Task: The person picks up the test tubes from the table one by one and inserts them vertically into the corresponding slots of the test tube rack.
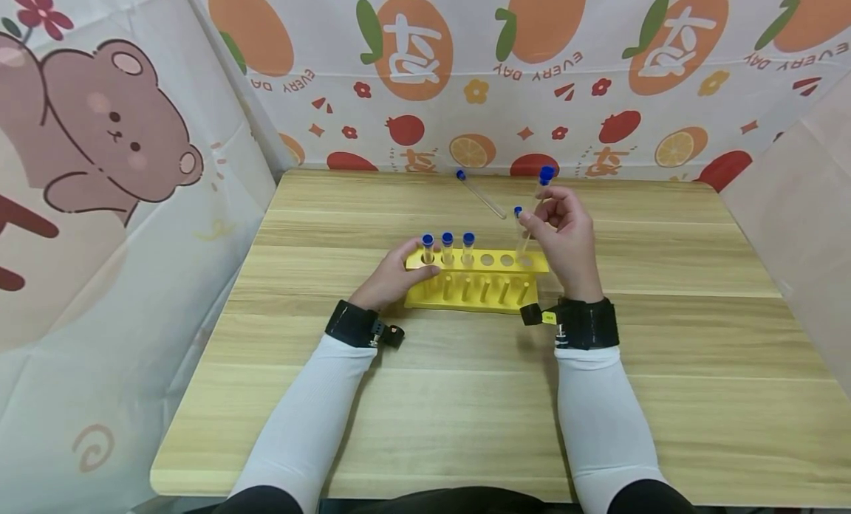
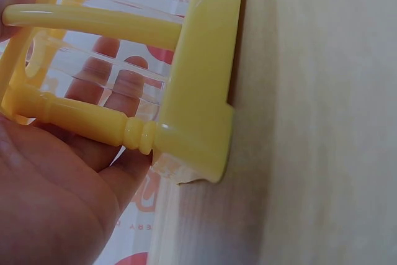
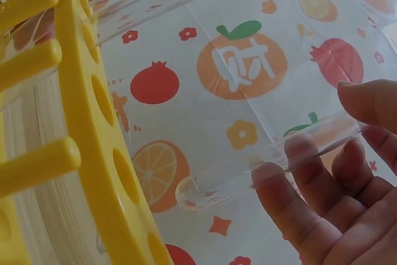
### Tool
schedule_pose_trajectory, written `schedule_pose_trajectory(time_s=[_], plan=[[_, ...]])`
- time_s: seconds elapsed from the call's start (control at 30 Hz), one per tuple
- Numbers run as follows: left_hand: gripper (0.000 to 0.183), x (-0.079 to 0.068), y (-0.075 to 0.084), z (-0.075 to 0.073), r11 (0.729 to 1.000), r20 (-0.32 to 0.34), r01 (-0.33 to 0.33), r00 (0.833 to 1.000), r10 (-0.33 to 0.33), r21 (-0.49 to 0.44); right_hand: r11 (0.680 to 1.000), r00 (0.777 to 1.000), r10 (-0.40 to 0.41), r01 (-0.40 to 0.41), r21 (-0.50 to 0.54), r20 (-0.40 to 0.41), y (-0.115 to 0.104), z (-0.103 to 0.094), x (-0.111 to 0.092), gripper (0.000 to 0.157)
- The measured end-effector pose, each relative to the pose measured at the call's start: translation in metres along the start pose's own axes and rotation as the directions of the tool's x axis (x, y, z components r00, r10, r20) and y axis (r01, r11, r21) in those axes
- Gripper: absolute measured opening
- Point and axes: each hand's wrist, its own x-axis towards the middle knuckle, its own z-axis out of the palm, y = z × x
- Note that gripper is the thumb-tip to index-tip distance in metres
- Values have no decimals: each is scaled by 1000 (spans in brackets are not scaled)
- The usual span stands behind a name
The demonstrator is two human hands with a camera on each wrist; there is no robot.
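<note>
A yellow test tube rack (image 1: 475, 305) stands on the table, with three blue-capped test tubes (image 1: 468, 257) upright in its left holes. My left hand (image 1: 392, 276) grips the rack's left end, thumb in front and fingers behind; the left wrist view shows the fingers (image 2: 127, 85) past a yellow post. Above the right end, my right hand (image 1: 566, 230) pinches a clear test tube (image 3: 229, 184) between thumb and fingers. Its rounded bottom points toward the rack's holes, apart from them. One blue cap (image 1: 547, 176) rises above this hand; another blue cap (image 1: 518, 211) shows beside the thumb, its tube unclear.
Another blue-capped test tube (image 1: 484, 196) lies on the wooden table (image 1: 452, 425) behind the rack. A fruit-printed sheet (image 1: 492, 130) hangs at the table's back edge. A bear-printed sheet (image 1: 133, 278) is on the left.
</note>
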Motion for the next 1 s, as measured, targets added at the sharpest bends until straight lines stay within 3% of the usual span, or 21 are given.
schedule_pose_trajectory(time_s=[0.37, 0.73, 1.0], plan=[[42, -1, -4, 2, 997, 14, -52, 998, 53, -57, 1000, 999, -21, 21, -1, 27, -1, 5, -4, 31], [42, 0, -5, 2, 997, 22, -50, 998, 51, -61, 1000, 998, -21, 21, 2, 64, 0, 9, -6, 31], [42, 15, -31, 0, 997, 6, -55, 998, 55, -45, 1000, 997, -17, 18, -7, 80, -3, 12, -6, 31]])
